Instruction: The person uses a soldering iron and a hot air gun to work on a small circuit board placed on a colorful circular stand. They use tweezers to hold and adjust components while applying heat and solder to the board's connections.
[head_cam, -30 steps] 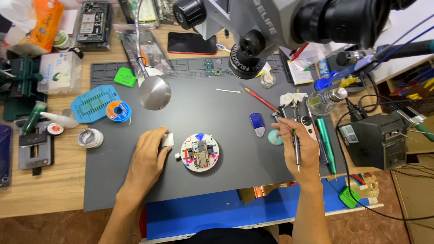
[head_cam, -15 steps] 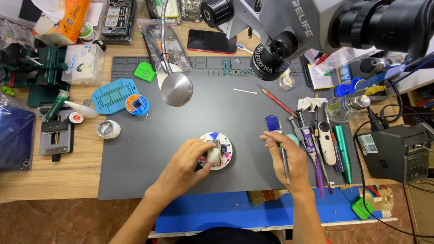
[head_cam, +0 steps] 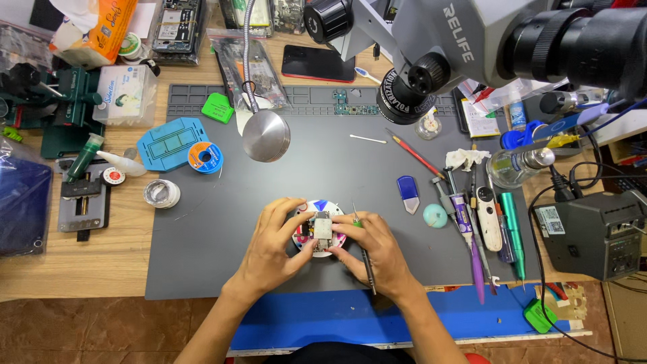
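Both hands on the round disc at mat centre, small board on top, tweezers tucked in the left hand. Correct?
Nearly. The head view shows the tweezers tucked in the right hand, not the left hand. Otherwise correct: both hands are on the round disc at the centre of the mat, with the small board on top.

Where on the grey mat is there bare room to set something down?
The grey mat is bare between the solder tin and the left hand, and centrally between the lamp head and cotton swab. The tool row at right is crowded.

board [head_cam: 322, 228] on round holder [head_cam: 319, 237] | holder on mat [head_cam: 222, 222] (mid-front)
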